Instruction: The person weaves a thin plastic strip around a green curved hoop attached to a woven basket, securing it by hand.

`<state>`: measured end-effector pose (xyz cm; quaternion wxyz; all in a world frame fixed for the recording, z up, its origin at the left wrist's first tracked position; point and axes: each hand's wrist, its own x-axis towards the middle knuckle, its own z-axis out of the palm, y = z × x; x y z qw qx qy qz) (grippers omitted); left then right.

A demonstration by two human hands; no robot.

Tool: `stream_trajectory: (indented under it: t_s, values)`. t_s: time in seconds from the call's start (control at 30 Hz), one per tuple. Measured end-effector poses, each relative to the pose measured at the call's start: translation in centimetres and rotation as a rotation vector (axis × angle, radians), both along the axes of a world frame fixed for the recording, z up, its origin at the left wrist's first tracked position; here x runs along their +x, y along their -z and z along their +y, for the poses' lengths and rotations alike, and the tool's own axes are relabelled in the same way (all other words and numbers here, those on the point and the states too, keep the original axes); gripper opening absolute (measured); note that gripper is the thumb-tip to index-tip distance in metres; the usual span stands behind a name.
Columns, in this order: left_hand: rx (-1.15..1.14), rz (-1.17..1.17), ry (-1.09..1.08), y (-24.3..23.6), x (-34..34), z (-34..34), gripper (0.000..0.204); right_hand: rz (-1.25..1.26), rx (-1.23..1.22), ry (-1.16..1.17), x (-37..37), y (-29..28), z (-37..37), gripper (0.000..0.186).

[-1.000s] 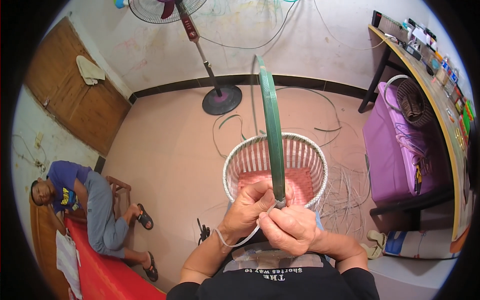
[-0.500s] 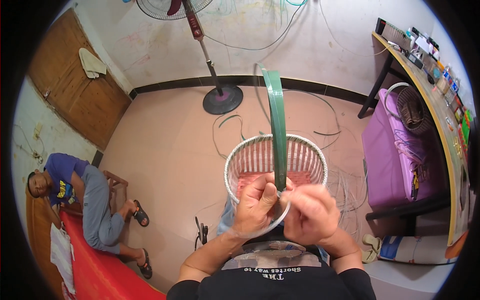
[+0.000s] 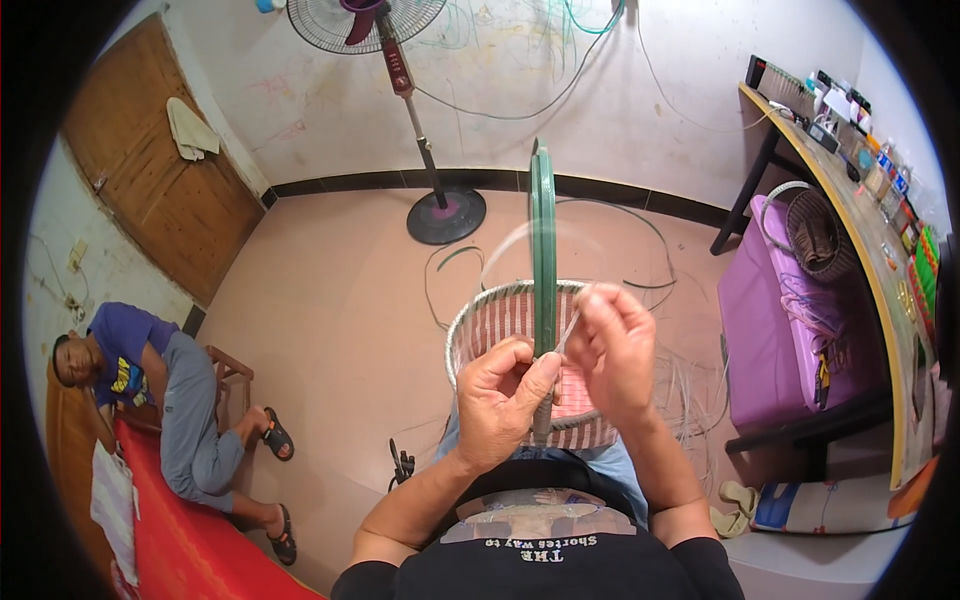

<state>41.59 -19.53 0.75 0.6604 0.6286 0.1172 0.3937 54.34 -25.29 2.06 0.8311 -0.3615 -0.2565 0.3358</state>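
Note:
A woven basket (image 3: 468,335) with pale and reddish-brown stripes and a pink bottom sits in front of my body. Over it arches a green band (image 3: 543,230), shaped like a basket handle, seen nearly edge-on. My left hand (image 3: 500,398) pinches the band near its lower end, thumb on top. Below those fingers, a short length of the band looks wrapped. Raised to the right of the band, my right hand (image 3: 616,350) has its fingertips closed on a thin whitish strip (image 3: 569,330) running back to the left hand. The strip's loose length is blurred above the basket.
Loose clear strips (image 3: 690,385) litter the floor at right, near a purple storage box (image 3: 755,330) beneath a cluttered desk (image 3: 850,190). A standing fan (image 3: 445,215) is at the back. Another person (image 3: 190,400) reclines at left on a red-covered seat.
My right hand has moved up and away from my left hand, drawing the strip out. The strip's loop has swung from below my hands to above the basket. The green band has turned more edge-on.

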Motion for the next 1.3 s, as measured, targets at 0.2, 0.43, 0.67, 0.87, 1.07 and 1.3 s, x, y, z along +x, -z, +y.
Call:
stream_trajectory:
  t_s: [0.2, 0.43, 0.67, 0.87, 1.07, 1.3]
  values:
    - [-0.066, -0.021, 0.044, -0.4, 0.0, 0.5, 0.012, -0.03, -0.053, 0.222, 10.6, 1.8, 3.2, 0.022]
    - [-0.101, 0.006, 0.046, -0.8, -1.0, 1.7, 0.018, 0.609, -0.127, 0.133, 33.2, 13.3, -2.3, 0.028]
    - [-0.132, 0.005, -0.001, -0.6, -1.9, 2.6, 0.019, 0.903, -0.393, 0.642, 45.1, 27.8, -18.9, 0.03]
    - [-0.122, -0.045, 0.001, -0.5, -1.2, 3.1, 0.019, 1.308, 0.018, 1.116, 43.3, 27.5, -23.9, 0.019]
    - [-0.132, -0.038, 0.004, -0.7, -0.5, 2.9, 0.018, 0.308, -0.66, 0.301, 35.5, 21.8, -15.3, 0.014]
    - [-0.11, 0.007, -0.015, -1.2, -0.1, 2.5, 0.017, -0.348, -0.403, -0.473, 10.8, 2.2, -4.0, 0.021]
